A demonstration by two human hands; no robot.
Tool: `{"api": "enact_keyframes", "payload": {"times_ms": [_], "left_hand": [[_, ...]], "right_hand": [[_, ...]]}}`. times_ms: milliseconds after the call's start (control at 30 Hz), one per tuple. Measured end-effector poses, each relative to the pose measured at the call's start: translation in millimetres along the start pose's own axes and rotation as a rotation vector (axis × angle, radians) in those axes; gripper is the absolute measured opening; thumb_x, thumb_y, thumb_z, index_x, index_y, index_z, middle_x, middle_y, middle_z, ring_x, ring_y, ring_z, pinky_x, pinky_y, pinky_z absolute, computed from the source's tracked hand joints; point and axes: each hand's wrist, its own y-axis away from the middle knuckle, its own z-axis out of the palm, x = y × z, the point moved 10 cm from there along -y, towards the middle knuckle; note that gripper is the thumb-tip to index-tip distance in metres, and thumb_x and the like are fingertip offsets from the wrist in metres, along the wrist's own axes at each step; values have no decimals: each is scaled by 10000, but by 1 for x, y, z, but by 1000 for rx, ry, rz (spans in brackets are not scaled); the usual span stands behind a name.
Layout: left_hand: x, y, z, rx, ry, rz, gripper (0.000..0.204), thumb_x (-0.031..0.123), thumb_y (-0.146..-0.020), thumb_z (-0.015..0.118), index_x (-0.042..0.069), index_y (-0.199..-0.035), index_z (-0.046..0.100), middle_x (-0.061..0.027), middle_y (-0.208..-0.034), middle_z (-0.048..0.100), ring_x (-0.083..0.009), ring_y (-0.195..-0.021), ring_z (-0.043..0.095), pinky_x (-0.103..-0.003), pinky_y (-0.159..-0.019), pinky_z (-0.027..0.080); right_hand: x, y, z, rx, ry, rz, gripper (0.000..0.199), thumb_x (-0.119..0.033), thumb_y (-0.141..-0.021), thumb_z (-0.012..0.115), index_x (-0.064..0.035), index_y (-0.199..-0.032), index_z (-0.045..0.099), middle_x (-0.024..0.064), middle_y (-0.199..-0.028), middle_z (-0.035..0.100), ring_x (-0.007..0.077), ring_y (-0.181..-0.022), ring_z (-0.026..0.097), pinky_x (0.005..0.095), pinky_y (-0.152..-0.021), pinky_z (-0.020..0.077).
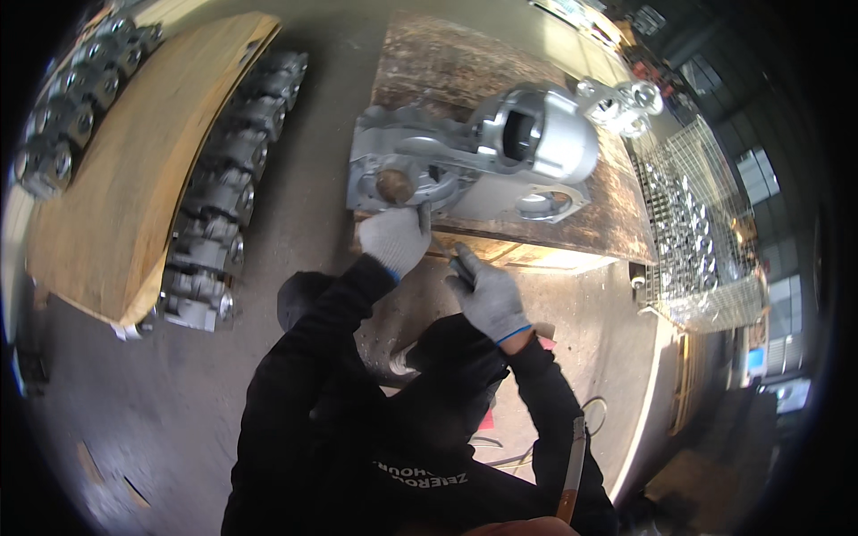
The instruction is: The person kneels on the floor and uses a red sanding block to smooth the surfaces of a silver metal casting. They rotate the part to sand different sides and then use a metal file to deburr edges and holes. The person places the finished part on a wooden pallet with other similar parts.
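A large silver metal casting [483, 183], with a round drum-like end and several openings, lies on a worn wooden tabletop [617, 214]. My left hand [396, 239], in a grey-white glove, is at the near left edge of the casting, fingers reaching onto its rim; whether they grip it is hard to make out. Just right of it, below the table's near edge, my gloved right hand [490, 297] is closed around a slim hand tool [453, 261]. The tool's thin end points up toward the casting; its exact kind is not clear.
Smaller metal castings [214, 196] stand in a row along a long wooden board [134, 170] on the left, with more behind it. Another shiny casting [626, 103] sits at the table's far right. A wire mesh bin [706, 232] full of metal parts stands on the right.
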Motion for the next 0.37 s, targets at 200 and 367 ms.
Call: {"api": "enact_keyframes", "payload": {"times_ms": [200, 367], "left_hand": [[100, -42, -184, 600, 550, 455, 429, 394, -996, 683, 24, -1211, 676, -232, -1054, 718, -386, -960, 727, -456, -839, 580], [165, -121, -178, 167, 558, 489, 546, 472, -964, 717, 106, -1363, 644, -228, -1326, 650, -399, -1183, 670, -492, -1007, 529]], "right_hand": [[26, 42, 36, -7, -454, 330, 632, -184, -944, 770, -13, -1504, 533, 228, -1233, 745, 326, -1173, 732, 393, -981, 582], [35, 67, 52, -37, -502, 441, 667, -249, -941, 789, -76, -1529, 528, 232, -1327, 707, 310, -1223, 714, 410, -1020, 577]]}}
